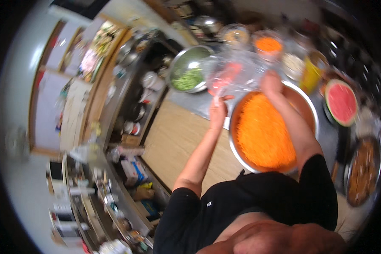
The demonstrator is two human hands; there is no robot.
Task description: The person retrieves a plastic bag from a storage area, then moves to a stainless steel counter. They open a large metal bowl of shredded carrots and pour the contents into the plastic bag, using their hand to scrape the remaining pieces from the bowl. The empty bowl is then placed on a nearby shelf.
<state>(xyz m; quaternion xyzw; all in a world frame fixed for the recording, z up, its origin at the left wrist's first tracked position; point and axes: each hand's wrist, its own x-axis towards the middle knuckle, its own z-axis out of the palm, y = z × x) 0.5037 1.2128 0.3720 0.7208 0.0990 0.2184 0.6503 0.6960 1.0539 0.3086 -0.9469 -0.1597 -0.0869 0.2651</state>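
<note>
Both hands hold a clear plastic bag point(246, 68), stretched between them over the counter. My left hand point(218, 109) grips the bag's near left end. My right hand point(271, 83) is closed at the bag's right side, above the rim of a large metal bowl point(317, 117). Shredded orange vegetable point(263, 136), apparently carrot, heaps up in that bowl beneath my right forearm. Something pinkish red shows in or through the bag; which of these I cannot tell. Left of the bag stands a steel bowl point(174, 60) with shredded green vegetable point(189, 79). The picture is blurred by motion.
Behind the bag stand a clear tub of orange shreds point(269, 44) and another round container point(235, 36). A yellow container point(311, 74), a cut watermelon point(341, 102) and an oval tray of brown food point(363, 173) line the right side. Cluttered shelves point(136, 203) run along the left.
</note>
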